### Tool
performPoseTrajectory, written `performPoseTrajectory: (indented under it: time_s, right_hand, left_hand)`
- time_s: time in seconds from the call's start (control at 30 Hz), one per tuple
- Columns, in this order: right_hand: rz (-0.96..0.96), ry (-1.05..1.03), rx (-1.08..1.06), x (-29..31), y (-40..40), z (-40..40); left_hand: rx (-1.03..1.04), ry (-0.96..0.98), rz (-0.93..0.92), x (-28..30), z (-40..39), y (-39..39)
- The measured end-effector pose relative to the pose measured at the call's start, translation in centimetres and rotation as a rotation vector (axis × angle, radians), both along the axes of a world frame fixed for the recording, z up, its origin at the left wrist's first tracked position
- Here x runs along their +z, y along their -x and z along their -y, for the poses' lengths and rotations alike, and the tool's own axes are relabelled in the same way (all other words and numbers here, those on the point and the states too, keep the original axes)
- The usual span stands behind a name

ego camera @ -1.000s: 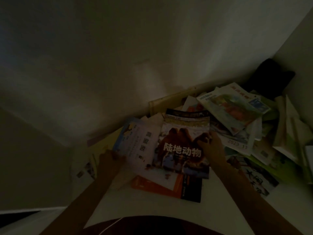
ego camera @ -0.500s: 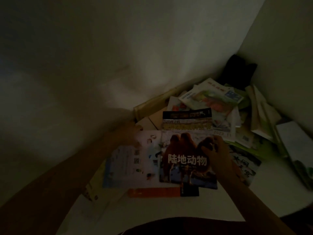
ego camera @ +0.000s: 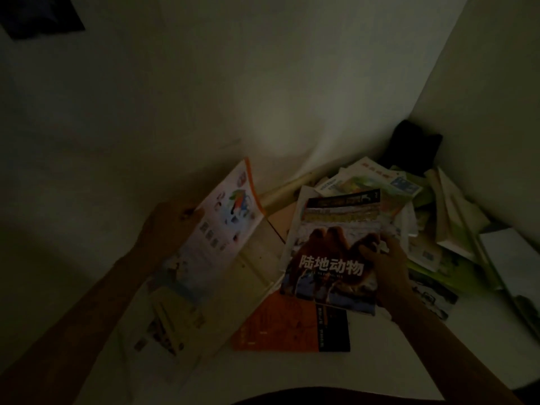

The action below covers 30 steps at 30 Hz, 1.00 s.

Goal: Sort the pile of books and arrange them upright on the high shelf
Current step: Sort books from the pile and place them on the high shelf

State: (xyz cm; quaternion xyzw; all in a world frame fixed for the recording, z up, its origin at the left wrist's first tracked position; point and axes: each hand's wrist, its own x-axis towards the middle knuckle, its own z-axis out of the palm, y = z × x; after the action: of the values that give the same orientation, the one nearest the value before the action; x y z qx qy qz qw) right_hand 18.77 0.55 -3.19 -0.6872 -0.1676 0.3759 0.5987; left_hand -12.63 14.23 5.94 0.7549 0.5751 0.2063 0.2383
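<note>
1. Dim room corner: pale walls [ego camera: 263, 83] meet above a white counter [ego camera: 365, 375] strewn with books.
2. Left hand [ego camera: 166, 229] has its fingers pinching a white illustrated book [ego camera: 210, 238], tilted up off the pile.
3. Right hand [ego camera: 385, 267] grips the camel-cover book [ego camera: 330, 258] by its right edge.
4. Below those fingers lies an orange book [ego camera: 277, 325]; beyond them, the loose pile of books [ego camera: 409, 206].

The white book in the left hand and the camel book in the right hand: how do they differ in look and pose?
The white book has a pale cover with small pictures; the camel book is dark, with large white characters. The white book is raised and tilted toward the wall; the camel book lies nearly flat on the pile. One hand holds each: left hand, right hand.
</note>
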Motion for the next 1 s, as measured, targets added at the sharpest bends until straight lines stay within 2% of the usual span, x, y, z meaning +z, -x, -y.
performPoseTrajectory:
  time_s: [0.07,0.17,0.23,0.33,0.43,0.57,0.67,0.73,0.83,0.9,1.0]
  right_hand:
    - [-0.026,-0.01,0.008,0.5,0.2,-0.2]
    - [-0.054,0.01,0.04,1.0,0.2,-0.4]
    - [-0.087,0.06,0.086,1.2,0.0,-0.5]
    - [-0.059,0.141,0.196,1.1,-0.5,-0.4]
    - [-0.021,0.19,0.274,0.4,-1.1,-0.5]
    - [-0.097,0.202,0.338,-0.4,-0.7,-0.6]
    - [-0.074,0.211,0.396,-1.0,-0.1,-0.9]
    - [-0.055,0.219,0.4,-1.2,0.4,-1.3]
    - [-0.076,0.206,0.39,-1.5,1.6,-1.7]
    - [-0.089,0.181,0.369,-1.7,2.4,-1.9]
    - [-0.098,0.161,0.37,-1.8,3.3,-2.1]
  left_hand:
    - [0.023,-0.175,-0.115,0.6,1.6,-0.7]
    - [-0.06,-0.314,0.019,1.0,3.3,-1.6]
    - [-0.131,-0.242,0.172,0.6,3.3,-1.9]
    - [-0.26,-0.003,0.379,-1.6,2.8,-1.6]
    - [-0.24,-0.024,0.333,-4.8,3.3,-0.9]
    - [-0.181,0.075,0.233,-7.0,6.8,-0.3]
    - [-0.108,0.229,0.318,-8.1,9.0,0.6]
    - [-0.039,0.266,0.352,-9.0,9.0,1.2]
    - [0.154,0.394,0.456,-7.7,8.7,2.0]
    - [0.219,0.415,0.475,-6.6,8.1,2.6]
    - [0.193,0.344,0.538,-3.7,8.0,3.4]
